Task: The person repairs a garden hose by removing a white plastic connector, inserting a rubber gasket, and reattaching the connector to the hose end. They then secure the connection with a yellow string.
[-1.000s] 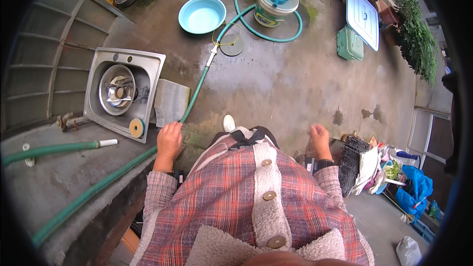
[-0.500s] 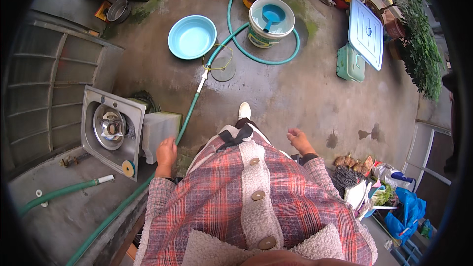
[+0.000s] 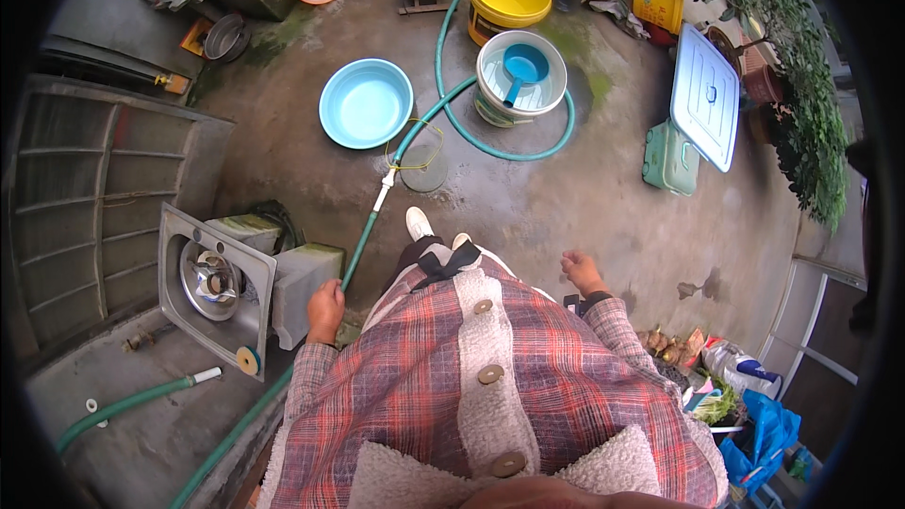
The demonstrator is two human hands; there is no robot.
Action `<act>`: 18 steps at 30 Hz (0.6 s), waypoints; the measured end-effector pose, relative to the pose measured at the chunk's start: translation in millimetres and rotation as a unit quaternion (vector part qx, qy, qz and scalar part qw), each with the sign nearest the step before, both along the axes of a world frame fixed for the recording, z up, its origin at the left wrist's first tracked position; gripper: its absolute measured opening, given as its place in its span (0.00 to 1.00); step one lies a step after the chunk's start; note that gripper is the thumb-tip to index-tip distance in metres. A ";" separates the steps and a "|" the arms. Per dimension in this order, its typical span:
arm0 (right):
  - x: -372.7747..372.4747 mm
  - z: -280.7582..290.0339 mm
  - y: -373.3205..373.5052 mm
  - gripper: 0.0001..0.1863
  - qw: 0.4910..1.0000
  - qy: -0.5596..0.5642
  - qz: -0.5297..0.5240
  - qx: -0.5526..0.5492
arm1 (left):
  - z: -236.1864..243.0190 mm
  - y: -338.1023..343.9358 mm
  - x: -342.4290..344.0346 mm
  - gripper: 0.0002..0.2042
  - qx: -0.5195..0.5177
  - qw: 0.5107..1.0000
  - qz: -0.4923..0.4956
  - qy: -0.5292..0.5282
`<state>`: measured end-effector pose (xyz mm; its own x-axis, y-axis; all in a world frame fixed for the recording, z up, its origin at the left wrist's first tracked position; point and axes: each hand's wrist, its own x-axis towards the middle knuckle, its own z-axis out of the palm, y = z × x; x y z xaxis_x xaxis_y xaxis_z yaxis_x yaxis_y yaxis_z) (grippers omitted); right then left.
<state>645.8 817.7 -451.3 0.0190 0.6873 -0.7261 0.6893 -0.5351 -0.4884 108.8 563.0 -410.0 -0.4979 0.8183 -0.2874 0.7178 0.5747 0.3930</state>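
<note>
Where the person (image 3: 405, 358) stands on the damp floor (image 3: 603, 174), taking straight ahead as twelve o'clock, the left hand (image 3: 326, 309) is at nine, right beside the green hose (image 3: 356, 259); its fingers are curled, and I cannot tell whether they touch or grip it. That hose runs from eight o'clock up past the hand to a white connector (image 3: 385, 190) at eleven. Over at two, the right hand (image 3: 583, 270) is held out above the ground, looking empty, fingers loosely bent and parted. Farther out at nine, a steel sink (image 3: 171, 259) sits just beside a pale block (image 3: 311, 269), a round metal bowl (image 3: 220, 312) inside it. A light-blue basin (image 3: 366, 104) rests at eleven. Between twelve and one stands a white bucket (image 3: 495, 113) with a blue dipper (image 3: 526, 61) in it. Around two, a pale lid (image 3: 707, 99) slants over a green box (image 3: 671, 165); a blue plastic bag (image 3: 765, 438) lies near four.
</note>
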 end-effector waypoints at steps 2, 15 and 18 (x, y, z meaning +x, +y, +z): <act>-15.4 5.4 13.4 0.19 0.999 0.015 0.018 -0.023 | -5.1 13.6 -11.4 0.08 -0.017 1.000 0.015 0.004; -103.3 13.7 88.1 0.17 0.983 0.054 0.168 -0.050 | 21.3 34.2 -39.5 0.07 0.048 0.989 0.136 0.027; -124.9 4.1 130.3 0.16 0.955 0.035 0.286 -0.076 | 53.2 19.4 -16.3 0.07 0.039 0.978 0.195 0.057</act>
<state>520.9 948.0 -447.2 -0.3801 0.4576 -0.8038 0.8581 -0.1499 -0.4911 92.6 582.3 -356.8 -0.8015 0.5775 -0.1553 0.4926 0.7847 0.3763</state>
